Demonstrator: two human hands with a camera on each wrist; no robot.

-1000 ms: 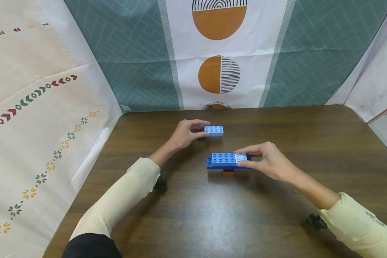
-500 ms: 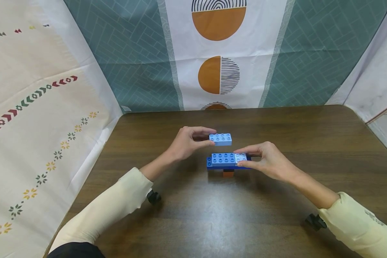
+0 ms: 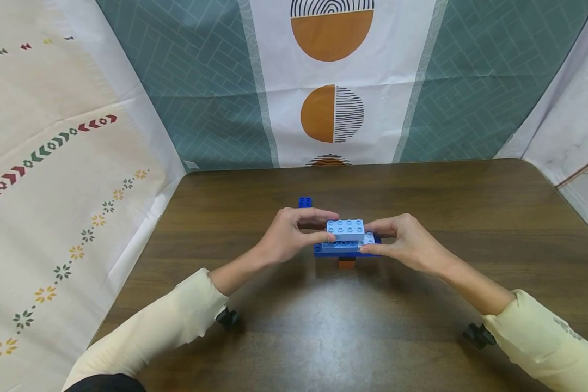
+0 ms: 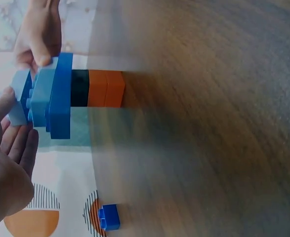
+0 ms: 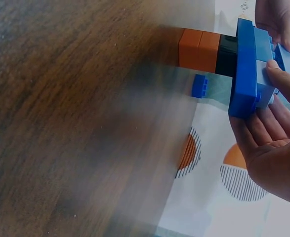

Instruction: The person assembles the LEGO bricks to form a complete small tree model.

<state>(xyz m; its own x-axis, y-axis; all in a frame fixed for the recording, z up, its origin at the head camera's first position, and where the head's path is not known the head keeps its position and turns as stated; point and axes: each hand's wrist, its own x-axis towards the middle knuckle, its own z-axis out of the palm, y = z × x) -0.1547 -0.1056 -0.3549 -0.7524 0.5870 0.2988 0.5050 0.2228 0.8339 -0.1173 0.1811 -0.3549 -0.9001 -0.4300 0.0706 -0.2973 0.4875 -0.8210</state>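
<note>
My left hand (image 3: 291, 231) pinches a light blue building brick (image 3: 345, 231) by its left end, between thumb and fingers. That brick sits close over the studs of a small tower, slightly tilted in the left wrist view. The tower has a medium blue brick (image 4: 42, 96) and a pale blue brick (image 5: 264, 79) side by side on a long dark blue brick (image 4: 61, 98). Below are a black brick (image 4: 79, 88) and two orange bricks (image 4: 105, 89), standing on the table. My right hand (image 3: 406, 242) grips the pale blue brick at the tower's right end.
A small dark blue brick (image 3: 305, 202) stands behind the left hand on the brown wooden table (image 3: 421, 326). Patterned cloth hangs (image 3: 215, 81) beyond the table's far edge, and a cream embroidered cloth (image 3: 39, 245) hangs at the left.
My left hand has brought the light blue brick toward me and to the right, over the tower. The small dark blue brick behind has come fully into view. My right hand stays put.
</note>
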